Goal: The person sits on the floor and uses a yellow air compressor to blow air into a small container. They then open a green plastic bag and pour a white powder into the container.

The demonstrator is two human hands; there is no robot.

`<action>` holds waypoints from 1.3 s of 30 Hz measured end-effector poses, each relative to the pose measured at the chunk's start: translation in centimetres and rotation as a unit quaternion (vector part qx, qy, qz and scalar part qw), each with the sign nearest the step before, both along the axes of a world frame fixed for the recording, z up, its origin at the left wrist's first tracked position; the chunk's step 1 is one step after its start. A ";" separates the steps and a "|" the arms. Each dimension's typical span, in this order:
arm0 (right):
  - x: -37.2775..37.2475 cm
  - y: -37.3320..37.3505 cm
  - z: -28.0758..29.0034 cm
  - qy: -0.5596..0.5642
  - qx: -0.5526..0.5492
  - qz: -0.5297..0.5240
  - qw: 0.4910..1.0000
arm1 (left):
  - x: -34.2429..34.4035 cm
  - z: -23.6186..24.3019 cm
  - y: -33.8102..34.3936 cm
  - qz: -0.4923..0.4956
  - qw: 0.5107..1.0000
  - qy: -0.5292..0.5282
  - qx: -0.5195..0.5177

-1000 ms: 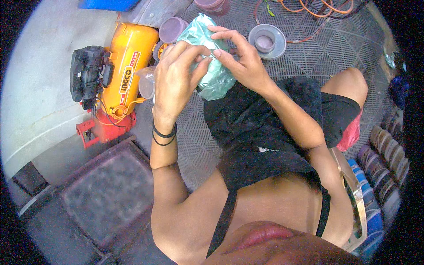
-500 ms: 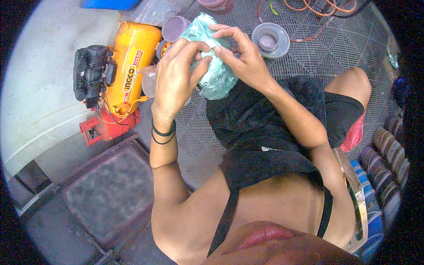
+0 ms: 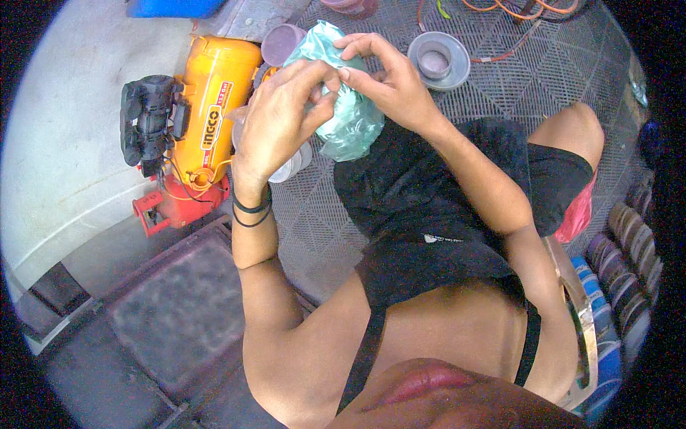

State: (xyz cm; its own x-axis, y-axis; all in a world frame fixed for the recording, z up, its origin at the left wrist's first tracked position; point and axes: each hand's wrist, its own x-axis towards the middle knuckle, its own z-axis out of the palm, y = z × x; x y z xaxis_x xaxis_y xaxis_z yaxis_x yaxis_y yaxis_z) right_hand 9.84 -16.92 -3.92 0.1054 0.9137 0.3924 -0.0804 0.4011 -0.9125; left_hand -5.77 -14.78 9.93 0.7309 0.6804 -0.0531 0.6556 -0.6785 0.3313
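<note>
A crumpled, pale green plastic bag (image 3: 351,127) hangs above the dark cloth over my lap, its top bunched up between my two hands. My left hand (image 3: 279,111) is closed at the bag's left side, thumb and curled fingers drawn together on the plastic. From the right, my right hand (image 3: 393,82) pinches the upper part of the bag with thumb and forefinger. The fingertips of both hands nearly meet. What the bag contains cannot be made out. Clear plastic cups (image 3: 289,166) stand partly hidden behind my left wrist.
On the left lie a yellow air compressor (image 3: 232,71) and a red gas cylinder (image 3: 182,204). A purple-tinted cup (image 3: 281,44) stands beyond the bag. A grey round dish (image 3: 459,64) with a cup in it rests on the grated floor mat. Orange hoses (image 3: 518,20) lie far right; stacked cans (image 3: 611,268) line the right.
My left hand and wrist have shifted slightly left and down, uncovering more of the clear cups. My right hand stays nearly in place on the bag.
</note>
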 end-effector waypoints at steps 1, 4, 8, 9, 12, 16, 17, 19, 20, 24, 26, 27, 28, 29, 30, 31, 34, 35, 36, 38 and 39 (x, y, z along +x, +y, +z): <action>-0.1 0.4 -0.2 0.025 0.004 0.000 1.000 | 0.1 0.3 0.1 -0.014 1.000 0.009 0.001; 0.1 0.6 -0.4 0.057 -0.014 0.017 0.998 | 0.6 1.1 0.2 -0.079 0.995 0.045 0.051; 0.2 0.7 -0.4 0.059 -0.014 0.036 0.997 | 0.3 1.7 1.4 -0.140 0.985 0.079 0.067; 0.1 0.7 -0.4 0.052 -0.007 0.033 0.998 | 0.3 2.1 1.6 -0.155 0.981 0.093 0.067; 0.1 0.7 -0.3 0.036 0.003 0.026 0.999 | 1.0 3.2 2.3 -0.204 0.966 0.140 0.071; 0.1 0.4 0.0 0.012 0.006 0.017 1.000 | 1.7 3.4 3.5 -0.278 0.944 0.162 0.070; 0.1 0.5 0.0 0.000 0.011 0.011 1.000 | 1.9 3.5 3.8 -0.294 0.938 0.165 0.085; -0.1 0.8 -0.4 -0.006 0.027 0.001 1.000 | 2.2 3.7 3.9 -0.323 0.923 0.173 0.114; -0.2 0.9 -0.5 -0.008 0.036 -0.005 0.999 | 2.3 3.6 4.0 -0.331 0.918 0.172 0.132; -0.1 0.9 -0.5 0.000 0.015 -0.008 1.000 | 2.4 3.8 3.5 -0.335 0.909 0.178 0.175; -0.1 0.8 -0.5 0.006 0.019 -0.013 1.000 | 2.1 4.3 3.0 -0.319 0.910 0.193 0.180; -0.1 0.8 -0.5 0.007 0.018 -0.013 1.000 | 1.7 4.4 2.7 -0.309 0.911 0.204 0.182; -0.1 0.8 -0.5 0.007 0.016 -0.014 1.000 | 1.5 4.5 2.5 -0.299 0.912 0.215 0.183; -0.2 0.8 -0.5 0.007 0.015 -0.013 1.000 | 1.1 4.3 2.3 -0.290 0.915 0.210 0.185; -0.2 0.8 -0.5 0.003 0.021 -0.016 1.000 | 0.8 4.0 2.0 -0.282 0.919 0.204 0.186; -0.2 0.8 -0.5 0.000 0.027 -0.020 0.999 | 0.5 3.9 1.7 -0.274 0.922 0.199 0.187; 0.2 0.5 -0.1 -0.016 0.013 0.004 1.000 | 0.2 3.9 0.6 -0.240 0.928 0.203 0.200; 0.3 0.3 0.0 -0.022 0.002 0.018 1.000 | 0.1 3.9 0.4 -0.232 0.930 0.202 0.203; 0.3 0.3 -0.1 -0.019 0.003 0.019 1.000 | 0.0 3.9 0.2 -0.224 0.931 0.201 0.206; 0.2 0.3 -0.2 -0.014 0.004 0.019 1.000 | -0.3 3.9 -0.2 -0.208 0.936 0.194 0.206; 0.2 0.3 -0.1 -0.017 0.005 0.016 1.000 | -0.5 3.8 -0.5 -0.200 0.940 0.188 0.203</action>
